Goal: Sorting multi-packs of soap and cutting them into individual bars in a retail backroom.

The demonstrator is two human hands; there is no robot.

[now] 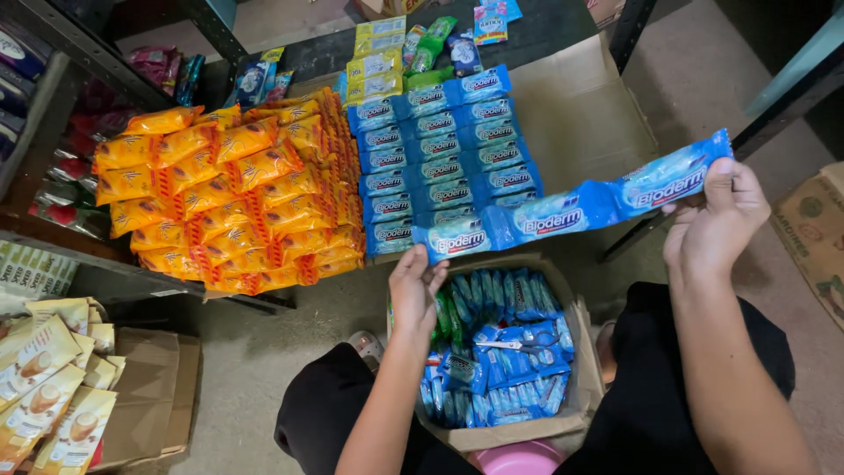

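A strip of three joined blue sachets (pixel 563 209) is stretched out in the air between my hands. My left hand (pixel 416 288) pinches its lower left end. My right hand (pixel 714 215) grips its upper right end, raised higher. Below the strip an open cardboard box (pixel 584 405) sits between my knees, full of more blue sachet strips with a few green ones. Behind the strip, rows of blue sachets (pixel 444 163) lie stacked on a dark shelf.
Orange sachet strips (pixel 233 193) are piled left of the blue rows, with yellow and green packets (pixel 378 57) behind. Beige sachets (pixel 48 383) and flat cardboard (pixel 149 396) lie at the lower left. A brown carton (pixel 813 233) stands right. A pink bowl (pixel 519 459) peeks below the box.
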